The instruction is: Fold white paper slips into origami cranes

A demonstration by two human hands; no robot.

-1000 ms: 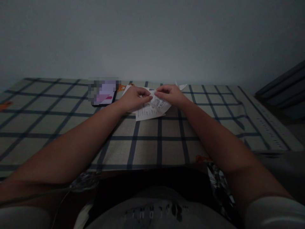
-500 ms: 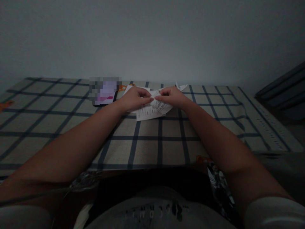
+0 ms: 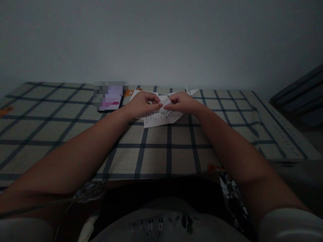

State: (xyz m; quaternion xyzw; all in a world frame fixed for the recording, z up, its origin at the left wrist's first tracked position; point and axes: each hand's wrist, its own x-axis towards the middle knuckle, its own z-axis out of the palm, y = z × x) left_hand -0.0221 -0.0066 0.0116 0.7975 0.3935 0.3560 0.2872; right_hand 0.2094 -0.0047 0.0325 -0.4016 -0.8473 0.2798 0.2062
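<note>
A thin white printed paper [image 3: 153, 121] is seen near the far side of the surface [image 3: 156, 162], which is covered with a pale cloth crossed by dark lines. The paper is spread unevenly: its lower left part is shown fairly flat, with rows of small dark print, while larger dark markings are carried toward the right. Its middle is creased and raised between the hands, and its right part is bent. The wording is too small and dim to be read.

The upper left part of the paper is held by the left hand [image 3: 142, 104], whose thumb and fingertips are brought close together in a narrow pinch. Its right part is held by the right hand [image 3: 186, 102], with the fingers curled and the thumb laid along the print. The two thumb tips are set just beside each other, apart.

Another white sheet [image 3: 135, 95] is partly covered by the left hand. A folded white scrap [image 3: 193, 91] is placed just beyond the right hand, and a lit phone [image 3: 112, 105] is left of both.
</note>
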